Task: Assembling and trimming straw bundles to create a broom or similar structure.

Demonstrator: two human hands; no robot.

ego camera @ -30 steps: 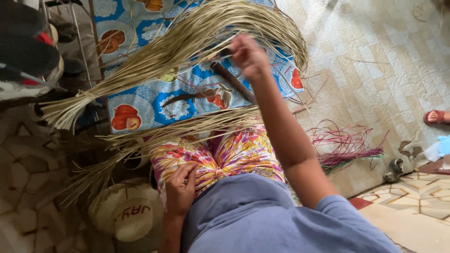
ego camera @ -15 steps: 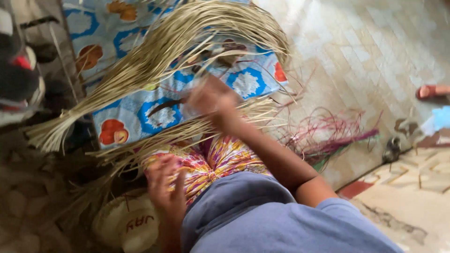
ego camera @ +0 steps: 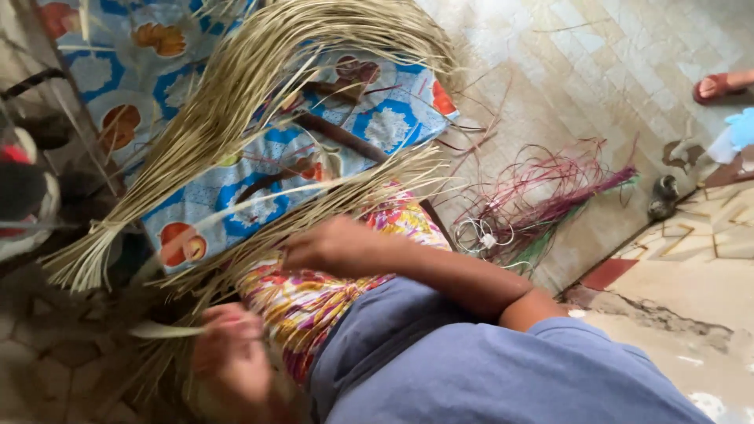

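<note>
A thick sheaf of pale dried straw (ego camera: 236, 102) arcs over a blue flower-patterned cloth (ego camera: 377, 118). A second sheaf (ego camera: 353, 184) lies across my lap, over a bright multicoloured skirt (ego camera: 314, 302). My right hand (ego camera: 330, 247) rests low over the skirt at the edge of this sheaf, fingers curled closed around thin strands. My left hand (ego camera: 232, 357), blurred at the lower left, pinches a flat pale straw strip (ego camera: 157, 330) that points left.
A loose tangle of purple, red and green dyed strands (ego camera: 550, 196) lies on the beige tiled floor (ego camera: 565, 71) to the right. Another person's foot in a red sandal (ego camera: 719, 85) shows at the far right. Dark objects crowd the left edge.
My right hand has come down from high above the blue cloth to my lap. The left hand shifted lower left off the skirt. The view tilted.
</note>
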